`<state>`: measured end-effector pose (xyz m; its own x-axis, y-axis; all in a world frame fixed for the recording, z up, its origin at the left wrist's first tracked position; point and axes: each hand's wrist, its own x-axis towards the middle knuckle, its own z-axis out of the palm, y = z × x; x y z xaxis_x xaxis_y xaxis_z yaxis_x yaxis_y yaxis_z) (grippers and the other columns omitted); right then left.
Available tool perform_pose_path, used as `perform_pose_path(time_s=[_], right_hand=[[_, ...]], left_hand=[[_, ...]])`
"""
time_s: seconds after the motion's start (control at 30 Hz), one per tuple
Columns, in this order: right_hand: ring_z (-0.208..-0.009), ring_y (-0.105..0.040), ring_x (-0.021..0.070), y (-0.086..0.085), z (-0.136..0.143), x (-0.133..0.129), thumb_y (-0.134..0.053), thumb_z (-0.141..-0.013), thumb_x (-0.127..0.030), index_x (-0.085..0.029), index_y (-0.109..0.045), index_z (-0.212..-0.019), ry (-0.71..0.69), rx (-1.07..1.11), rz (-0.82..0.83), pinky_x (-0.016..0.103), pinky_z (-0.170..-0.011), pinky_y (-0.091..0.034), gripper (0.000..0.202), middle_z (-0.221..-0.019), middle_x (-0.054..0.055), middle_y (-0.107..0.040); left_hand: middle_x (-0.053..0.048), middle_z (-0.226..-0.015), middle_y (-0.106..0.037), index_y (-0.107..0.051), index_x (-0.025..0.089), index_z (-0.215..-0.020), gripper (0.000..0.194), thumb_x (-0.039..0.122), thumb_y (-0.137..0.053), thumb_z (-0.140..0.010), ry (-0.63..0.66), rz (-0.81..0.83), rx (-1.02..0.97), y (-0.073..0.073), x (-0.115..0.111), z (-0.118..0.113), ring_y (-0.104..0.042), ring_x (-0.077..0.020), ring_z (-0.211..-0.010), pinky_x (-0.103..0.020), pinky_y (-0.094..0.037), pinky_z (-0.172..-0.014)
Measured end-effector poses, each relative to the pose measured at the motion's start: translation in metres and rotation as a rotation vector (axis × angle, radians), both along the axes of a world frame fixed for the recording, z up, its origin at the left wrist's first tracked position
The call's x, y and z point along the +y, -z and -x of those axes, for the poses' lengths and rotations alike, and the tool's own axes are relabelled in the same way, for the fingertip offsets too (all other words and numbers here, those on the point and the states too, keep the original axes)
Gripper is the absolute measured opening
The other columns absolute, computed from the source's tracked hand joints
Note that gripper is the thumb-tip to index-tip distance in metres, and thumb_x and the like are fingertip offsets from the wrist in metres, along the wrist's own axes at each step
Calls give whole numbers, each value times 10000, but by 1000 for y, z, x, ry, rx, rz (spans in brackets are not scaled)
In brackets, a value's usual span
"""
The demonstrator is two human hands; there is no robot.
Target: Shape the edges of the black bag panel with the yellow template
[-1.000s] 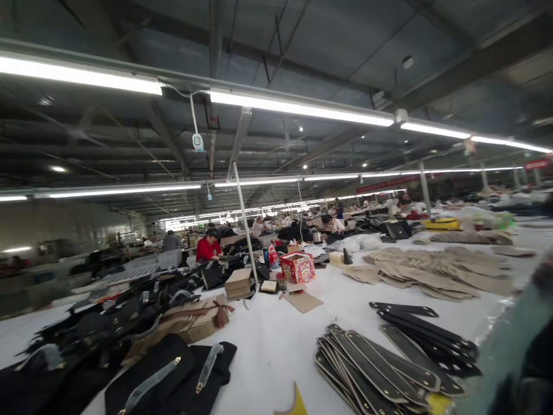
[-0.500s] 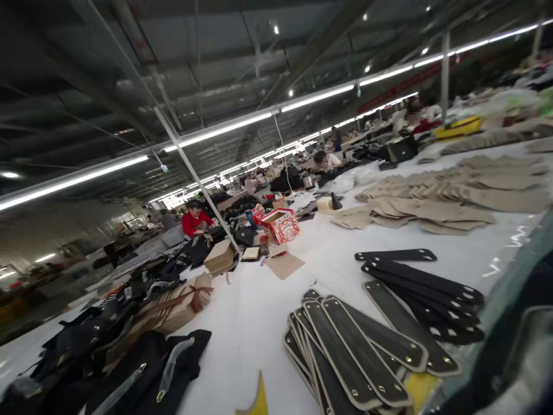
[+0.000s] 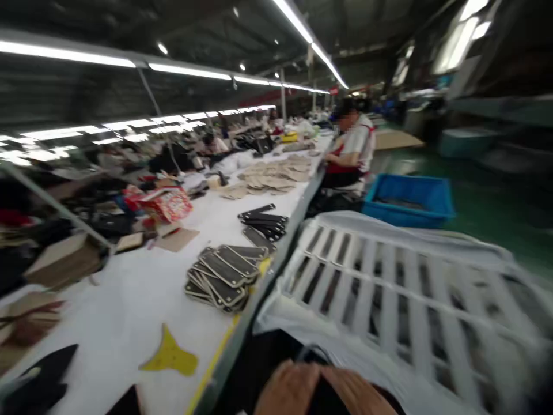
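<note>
At the bottom edge, beside the table, my left hand (image 3: 287, 389) and my right hand (image 3: 356, 392) are close together over black material. Both are blurred and cut off by the frame, so their finger shapes and any hold on the material are unclear. A yellow three-armed piece (image 3: 170, 354) lies on the white table (image 3: 116, 323), left of my hands. Farther along the table edge are a fanned pile of dark strips with beige borders (image 3: 224, 274) and several black strips (image 3: 263, 222).
A slatted white rack (image 3: 389, 288) stands right of the table, with a blue bin (image 3: 408, 199) behind it. A person (image 3: 356, 144) sits beyond the rack at the table edge. Beige pieces (image 3: 276, 173) and a red patterned box (image 3: 168, 204) lie farther back.
The view has swung right and lies more level, bringing in the rack, blue bin and seated person. Both my hands now show at the bottom, and more of the yellow piece is visible.
</note>
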<state>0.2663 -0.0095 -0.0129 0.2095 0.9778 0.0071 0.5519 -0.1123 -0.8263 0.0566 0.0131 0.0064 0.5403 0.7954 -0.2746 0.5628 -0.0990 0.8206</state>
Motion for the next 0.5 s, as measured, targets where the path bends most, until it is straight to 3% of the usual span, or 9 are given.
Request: perform_pose_path(time_s=[0.1,0.13,0.2,0.27,0.33,0.4,0.5], right_hand=[[-997,-618,237,-29,-29,-32,-422,-828,-624,-220,-576,-1174,-116,313,7,400,-846,-529,553,-1105,118,-638],[-978,-623,232,-39,-38,-33,-339,-869,-599,-196,-567,-1161,-33,398,-40,390,-814,-538,547,-1095,124,-641],[-1004,-610,223,-54,-53,-29,-294,-913,-529,-186,-549,-1154,96,332,-136,379,-857,-509,491,-1101,115,-641],[-1068,-577,220,-58,-59,-29,-282,-944,-453,-181,-533,-1176,129,84,-147,366,-916,-464,437,-1158,114,-619],[-1099,-556,225,-51,-54,-33,-280,-961,-390,-162,-531,-1186,44,-236,-77,357,-940,-432,408,-1178,126,-607],[-1037,-583,237,-37,-43,-39,-305,-962,-382,-149,-571,-1113,-76,-507,13,359,-905,-434,384,-1078,134,-643],[-933,-609,250,-20,-29,-46,-357,-947,-441,-166,-607,-981,-143,-683,61,376,-850,-432,374,-929,114,-665]], left_hand=[[-86,-1409,-434,-357,205,-1370,514,443,-388,-916,-101,-125,-121,-12,-12,-8,-390,-233,-1299,-431,-315,-1098],[-83,-1327,-523,-374,199,-1353,473,416,-301,-940,-248,-209,-148,-17,-9,-10,-480,-204,-1227,-400,-379,-1056],[-80,-1239,-590,-396,178,-1324,446,387,-290,-945,-324,-381,-128,-22,-1,-15,-533,-188,-1166,-370,-424,-1017],[-95,-1243,-587,-416,157,-1305,421,346,-294,-949,-232,-580,-5,-19,3,-24,-520,-194,-1183,-374,-426,-1012],[-114,-1214,-609,-480,142,-1257,399,309,-287,-950,-26,-738,204,-9,1,-37,-546,-217,-1149,-392,-443,-979],[-113,-1081,-674,-568,143,-1166,386,308,-293,-951,142,-794,378,3,-6,-48,-618,-240,-1015,-405,-482,-896],[-100,-969,-700,-620,147,-1082,390,317,-292,-957,200,-788,463,11,-13,-56,-645,-244,-915,-397,-489,-840]])
